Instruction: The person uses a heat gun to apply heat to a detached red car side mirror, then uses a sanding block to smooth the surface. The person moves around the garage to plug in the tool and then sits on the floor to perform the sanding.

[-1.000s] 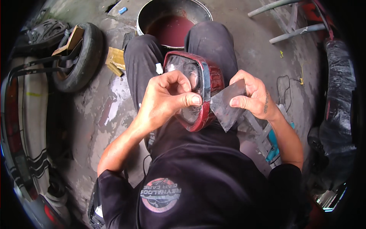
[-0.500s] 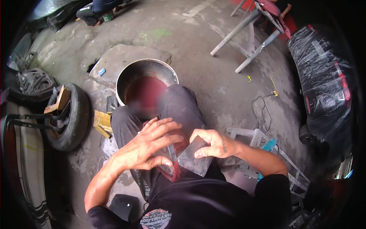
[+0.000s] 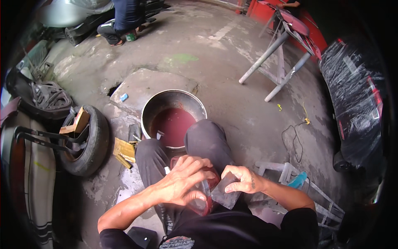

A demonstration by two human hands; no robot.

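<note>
A red and clear car light lens (image 3: pixel 206 206) rests across my lap. My left hand (image 3: pixel 184 181) lies over it, fingers bent and thumb against its near side, gripping it; part of the lens is hidden underneath. My right hand (image 3: pixel 245 181) pinches a dark grey sheet (image 3: pixel 224 196) that looks like sandpaper between thumb and fingers, right beside the lens. Whether the sheet touches the lens I cannot tell. Beyond my knees stands a round metal basin (image 3: pixel 166 103) holding reddish water.
To the left are a tyre (image 3: pixel 98 143), a torn piece of cardboard (image 3: pixel 124 149) and car body panels (image 3: pixel 39 166). On the right are a low metal frame (image 3: pixel 286 172) and a plastic-wrapped bumper (image 3: pixel 352 99). A stand (image 3: pixel 267 64) and a crouching person (image 3: pixel 126 16) are farther off.
My view has tilted upward, so the basin, lap and hands sit lower in the picture. Both hands keep their holds, with the sheet still close beside the lens.
</note>
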